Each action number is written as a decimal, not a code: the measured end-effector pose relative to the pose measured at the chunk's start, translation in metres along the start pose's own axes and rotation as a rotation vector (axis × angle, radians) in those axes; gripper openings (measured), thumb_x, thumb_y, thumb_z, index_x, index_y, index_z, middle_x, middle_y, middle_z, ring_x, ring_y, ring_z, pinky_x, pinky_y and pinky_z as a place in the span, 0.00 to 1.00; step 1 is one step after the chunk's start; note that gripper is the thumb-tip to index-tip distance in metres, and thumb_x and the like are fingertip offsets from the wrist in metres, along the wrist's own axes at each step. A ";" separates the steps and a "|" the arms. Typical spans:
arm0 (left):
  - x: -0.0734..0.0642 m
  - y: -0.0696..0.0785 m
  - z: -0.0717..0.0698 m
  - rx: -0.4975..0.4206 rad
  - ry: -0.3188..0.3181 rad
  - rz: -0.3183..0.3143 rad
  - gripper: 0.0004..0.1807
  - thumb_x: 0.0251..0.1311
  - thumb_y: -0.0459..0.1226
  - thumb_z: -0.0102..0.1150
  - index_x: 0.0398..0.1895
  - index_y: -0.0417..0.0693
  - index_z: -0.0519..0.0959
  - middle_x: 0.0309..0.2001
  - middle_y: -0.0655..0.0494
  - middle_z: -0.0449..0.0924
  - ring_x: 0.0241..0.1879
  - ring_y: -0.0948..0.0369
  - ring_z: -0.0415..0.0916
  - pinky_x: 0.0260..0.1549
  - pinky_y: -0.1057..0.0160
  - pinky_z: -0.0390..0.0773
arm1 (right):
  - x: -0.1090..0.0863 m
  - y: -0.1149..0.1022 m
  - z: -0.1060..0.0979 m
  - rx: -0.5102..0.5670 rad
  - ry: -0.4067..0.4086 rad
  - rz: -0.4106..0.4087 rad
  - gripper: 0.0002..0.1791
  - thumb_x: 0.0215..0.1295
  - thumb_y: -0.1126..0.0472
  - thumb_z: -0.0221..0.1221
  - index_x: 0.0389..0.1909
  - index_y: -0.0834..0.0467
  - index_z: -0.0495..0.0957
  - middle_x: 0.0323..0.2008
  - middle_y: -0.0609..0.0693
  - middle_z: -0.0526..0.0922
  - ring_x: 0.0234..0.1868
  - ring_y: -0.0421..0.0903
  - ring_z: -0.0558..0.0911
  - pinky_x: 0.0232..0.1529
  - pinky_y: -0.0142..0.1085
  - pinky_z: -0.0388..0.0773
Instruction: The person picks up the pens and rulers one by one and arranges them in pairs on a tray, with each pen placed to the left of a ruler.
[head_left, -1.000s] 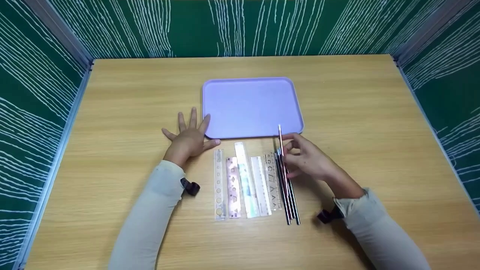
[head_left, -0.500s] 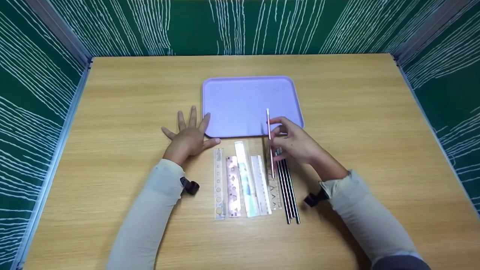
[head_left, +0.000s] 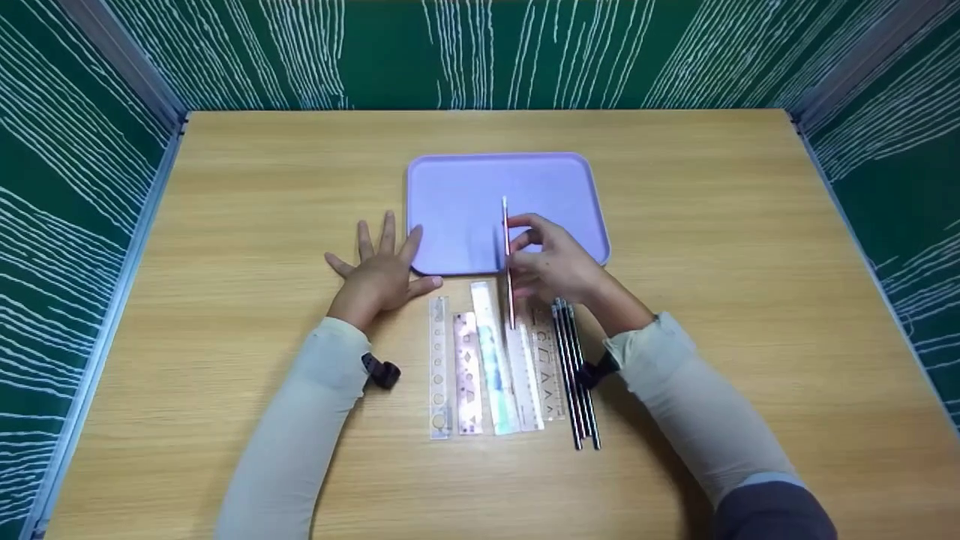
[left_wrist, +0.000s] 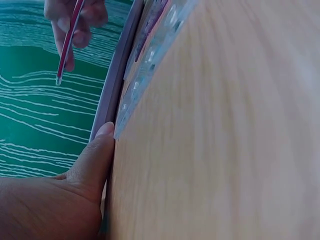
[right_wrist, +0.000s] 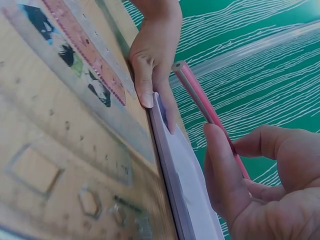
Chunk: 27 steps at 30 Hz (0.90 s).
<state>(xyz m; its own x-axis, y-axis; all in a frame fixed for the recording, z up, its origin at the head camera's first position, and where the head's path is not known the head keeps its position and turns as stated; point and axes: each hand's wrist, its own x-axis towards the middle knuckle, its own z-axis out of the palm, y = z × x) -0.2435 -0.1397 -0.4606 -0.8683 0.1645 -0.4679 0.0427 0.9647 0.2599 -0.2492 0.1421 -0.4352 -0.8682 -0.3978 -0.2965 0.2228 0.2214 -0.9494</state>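
In the head view my right hand [head_left: 559,259] pinches a pink-and-dark pencil [head_left: 507,262] between thumb and fingers, above the near edge of the purple tray [head_left: 465,217]. The right wrist view shows the pencil [right_wrist: 200,97] slanting up from the fingertips, its flat end uppermost. My left hand [head_left: 379,281] lies spread on the table at the tray's near left corner, the index fingertip over the rim. In the left wrist view the thumb of the left hand [left_wrist: 65,200] lies along the tray's edge, near a clear ruler [left_wrist: 145,75].
Several rulers lie in a row before the tray, among them a pink one [head_left: 467,375] and a clear stencil ruler [head_left: 439,367]. To their right lie dark pencils [head_left: 576,375], partly under the right wrist camera. Green walls with white lines surround the table [head_left: 225,225].
My right hand has lifted the pencil off the bunch and carried it left and away from me, over the rulers to the tray's near edge. The left hand has stayed in place.
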 end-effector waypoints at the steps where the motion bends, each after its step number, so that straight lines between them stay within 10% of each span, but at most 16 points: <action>1: 0.000 0.000 0.000 0.003 0.001 0.002 0.55 0.60 0.76 0.44 0.81 0.76 0.28 0.79 0.54 0.06 0.75 0.38 0.04 0.53 0.11 0.21 | 0.003 -0.001 0.001 0.001 0.000 -0.003 0.33 0.69 0.69 0.57 0.74 0.58 0.60 0.48 0.56 0.72 0.33 0.52 0.85 0.36 0.52 0.88; 27: 0.001 -0.001 0.000 -0.004 0.008 -0.001 0.54 0.60 0.75 0.45 0.81 0.78 0.30 0.80 0.54 0.07 0.76 0.38 0.04 0.54 0.12 0.21 | 0.074 -0.024 0.037 0.006 -0.028 -0.019 0.33 0.69 0.71 0.56 0.73 0.58 0.62 0.46 0.56 0.73 0.37 0.53 0.85 0.33 0.50 0.89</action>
<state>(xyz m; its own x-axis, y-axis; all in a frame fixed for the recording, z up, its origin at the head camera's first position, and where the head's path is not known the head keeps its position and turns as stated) -0.2445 -0.1408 -0.4617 -0.8724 0.1620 -0.4612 0.0402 0.9640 0.2627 -0.3027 0.0746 -0.4383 -0.8598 -0.4264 -0.2808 0.2090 0.2079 -0.9556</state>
